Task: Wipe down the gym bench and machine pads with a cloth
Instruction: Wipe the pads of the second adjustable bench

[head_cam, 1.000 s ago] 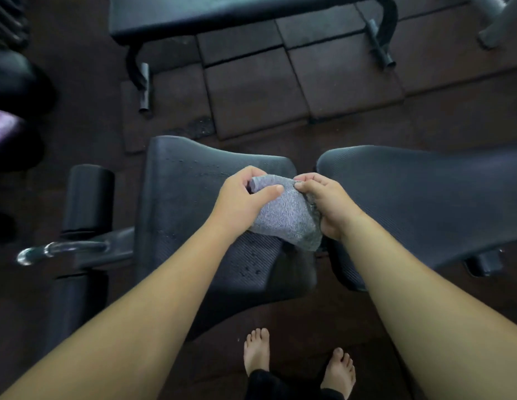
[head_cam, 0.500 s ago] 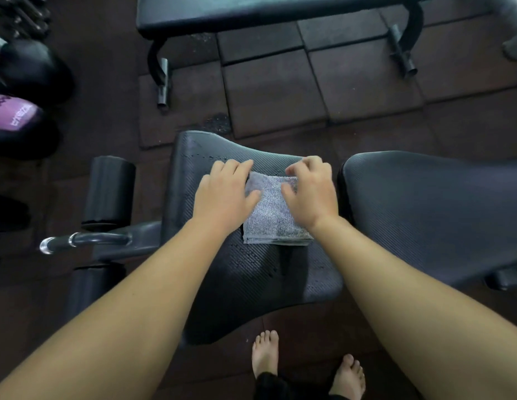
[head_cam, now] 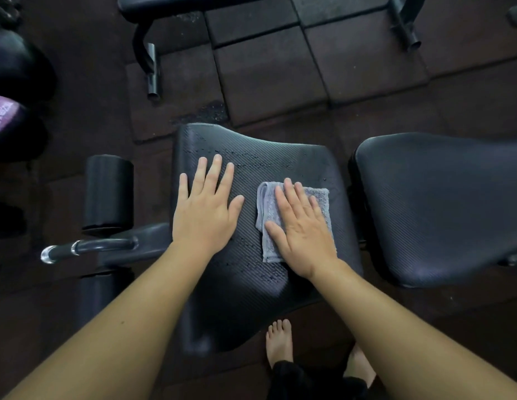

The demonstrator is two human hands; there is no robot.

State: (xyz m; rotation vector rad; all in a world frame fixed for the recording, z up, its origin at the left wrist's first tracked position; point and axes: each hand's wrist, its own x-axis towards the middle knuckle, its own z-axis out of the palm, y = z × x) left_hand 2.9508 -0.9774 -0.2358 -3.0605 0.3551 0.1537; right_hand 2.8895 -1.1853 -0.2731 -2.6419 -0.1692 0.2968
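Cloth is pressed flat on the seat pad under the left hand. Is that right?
Not quite. The head view shows the right hand, not the left, pressing the cloth flat on the seat pad. The left hand rests open on the bare pad beside the cloth and does not touch it.

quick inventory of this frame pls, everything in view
seat pad: 1, black, wet, centre
back pad: 1, black, right of seat pad
cloth: 1, grey, folded, on seat pad
roller pads: 2, black, left of seat pad
handle: 1, chrome-tipped, lower left
second bench: 1, black, top edge
floor tiles: several, brown, top
balls: 2, black and purple, far left
left hand: flat on seat pad
right hand: flat on cloth
feet: 2, bare, bottom
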